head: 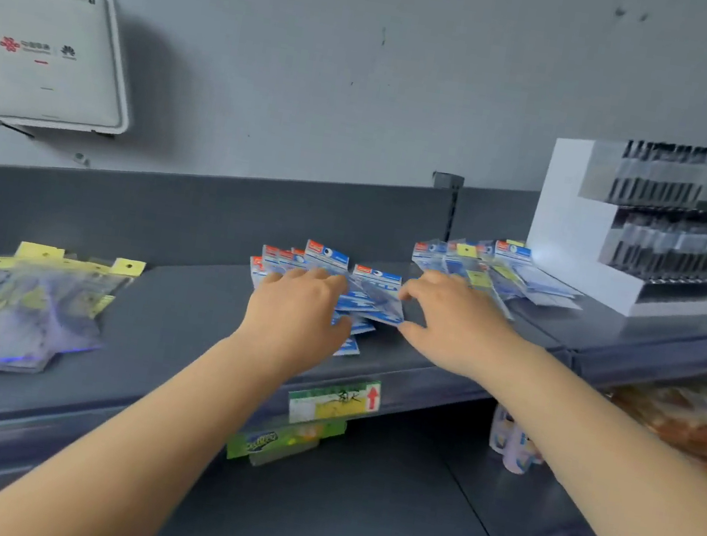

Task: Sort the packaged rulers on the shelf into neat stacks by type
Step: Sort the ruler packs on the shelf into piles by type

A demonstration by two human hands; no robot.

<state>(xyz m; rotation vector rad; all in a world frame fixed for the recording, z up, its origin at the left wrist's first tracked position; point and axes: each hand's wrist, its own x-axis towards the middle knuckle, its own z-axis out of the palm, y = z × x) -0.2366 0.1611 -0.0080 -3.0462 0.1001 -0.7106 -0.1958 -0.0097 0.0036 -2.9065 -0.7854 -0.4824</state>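
Observation:
A loose pile of blue-headed ruler packs (373, 291) lies at the middle of the dark grey shelf (181, 301). My left hand (296, 314) rests flat on the pile's left part, fingers fairly straight. My right hand (453, 324) is at the pile's right edge, thumb and forefinger either side of a pack's corner; whether they pinch it I cannot tell. A heap of yellow-headed ruler packs (21, 300) lies at the shelf's left. A mixed fan of blue-headed and yellow-headed packs (494, 268) lies behind my right hand.
A white stepped display stand (576, 237) with dark items stands at the right of the shelf. A white box (44, 51) hangs on the wall at left. A green and yellow price tag (334, 400) sits on the shelf's front edge. Lower shelves hold packaged goods (696, 420).

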